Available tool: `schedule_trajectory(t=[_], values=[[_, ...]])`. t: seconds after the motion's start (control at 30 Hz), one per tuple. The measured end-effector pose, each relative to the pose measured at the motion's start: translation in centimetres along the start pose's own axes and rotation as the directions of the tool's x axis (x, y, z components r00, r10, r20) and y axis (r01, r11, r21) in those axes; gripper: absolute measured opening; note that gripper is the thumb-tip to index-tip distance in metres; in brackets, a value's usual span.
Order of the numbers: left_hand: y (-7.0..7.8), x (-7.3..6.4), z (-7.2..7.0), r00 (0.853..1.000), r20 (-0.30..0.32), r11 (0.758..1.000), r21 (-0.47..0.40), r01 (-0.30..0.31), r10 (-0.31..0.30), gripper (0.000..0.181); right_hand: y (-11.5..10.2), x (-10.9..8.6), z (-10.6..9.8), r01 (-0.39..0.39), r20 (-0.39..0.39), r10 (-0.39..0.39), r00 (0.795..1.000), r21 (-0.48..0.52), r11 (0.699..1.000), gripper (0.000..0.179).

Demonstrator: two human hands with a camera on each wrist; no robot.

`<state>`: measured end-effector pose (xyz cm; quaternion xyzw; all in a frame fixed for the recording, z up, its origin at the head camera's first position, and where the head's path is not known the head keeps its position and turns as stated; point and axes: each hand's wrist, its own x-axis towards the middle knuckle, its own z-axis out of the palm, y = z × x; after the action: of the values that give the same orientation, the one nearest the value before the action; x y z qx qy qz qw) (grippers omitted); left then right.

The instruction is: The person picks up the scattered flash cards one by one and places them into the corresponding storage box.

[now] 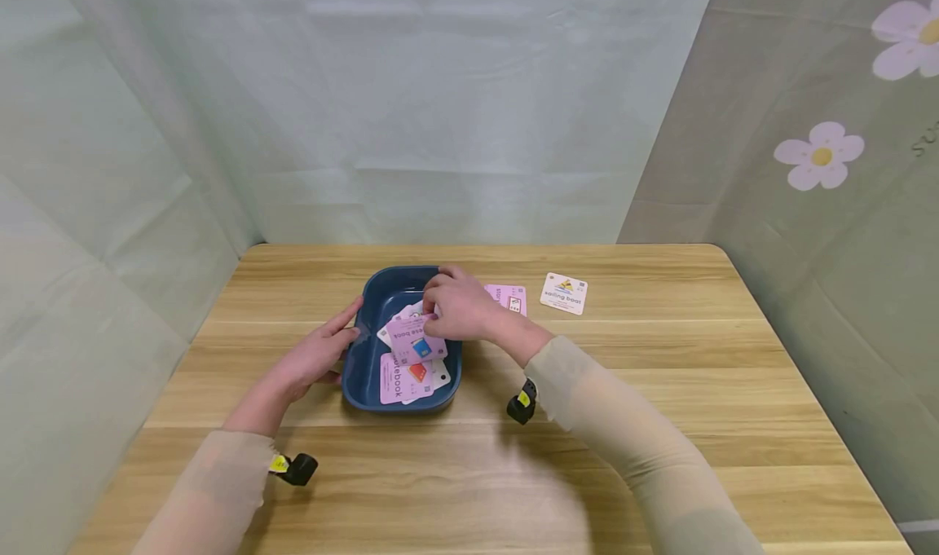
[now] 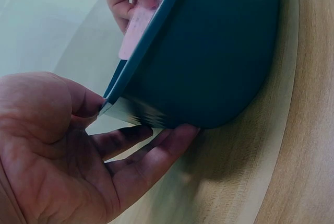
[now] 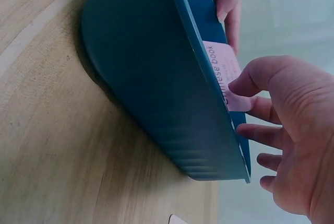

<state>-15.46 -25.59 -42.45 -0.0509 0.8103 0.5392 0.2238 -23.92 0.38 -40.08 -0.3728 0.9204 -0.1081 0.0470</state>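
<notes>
A dark blue plastic basin (image 1: pixel 355 384) stands on the table, left of the middle. My left hand (image 1: pixel 315 358) holds its left side, with the thumb at the rim and the fingers against the outer wall, as the left wrist view shows. Over the basin, my right hand (image 1: pixel 462 304) pinches a pink "Chinese book" card (image 3: pixel 222 67) between thumb and forefinger; its other fingers are spread near the rim. Inside the basin lie a pink "notebook" card (image 1: pixel 399 380) and some white cards, partly covered by others.
Right of the basin, a pink "story" card (image 1: pixel 513 297) lies partly behind my right hand. Farther right is a white "sailing boat" card (image 1: pixel 564 293). The wooden table (image 1: pixel 660 392) meets hanging cloth at its back and sides.
</notes>
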Motion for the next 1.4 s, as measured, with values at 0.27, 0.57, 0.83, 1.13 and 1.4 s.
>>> schedule_trajectory(t=[0.27, 0.57, 0.83, 1.13, 1.4], values=[[0.1, 0.0, 0.1, 1.000, 0.001, 1.000, -0.001, 0.005, -0.005, 0.062, 0.3, -0.2, -0.1, -0.021, -0.019, 0.022, 1.000, 0.061, 0.998, 0.029], [0.2, 0.0, 0.1, 1.000, -0.001, 1.000, 0.002, 0.002, -0.002, 0.062, 0.9, -0.6, -0.8, -0.017, -0.050, 0.023, 0.998, 0.118, 0.993, 0.040], [0.1, -0.2, 0.2, 1.000, 0.001, 1.000, 0.007, -0.003, 0.003, 0.062, 1.4, -1.6, -2.2, -0.021, -0.059, 0.030, 0.998, 0.145, 0.989, 0.052], [0.1, -0.1, 0.1, 1.000, 0.003, 1.000, -0.002, -0.007, 0.007, 0.062, 2.6, -2.9, -3.7, 0.015, -0.149, 0.012, 0.989, 0.183, 0.983, 0.051], [0.0, -0.1, 0.0, 1.000, 0.005, 1.000, 0.004, -0.011, 0.011, 0.063, 4.0, -4.3, -4.6, 0.000, -0.169, 0.044, 0.985, 0.255, 0.967, 0.050]])
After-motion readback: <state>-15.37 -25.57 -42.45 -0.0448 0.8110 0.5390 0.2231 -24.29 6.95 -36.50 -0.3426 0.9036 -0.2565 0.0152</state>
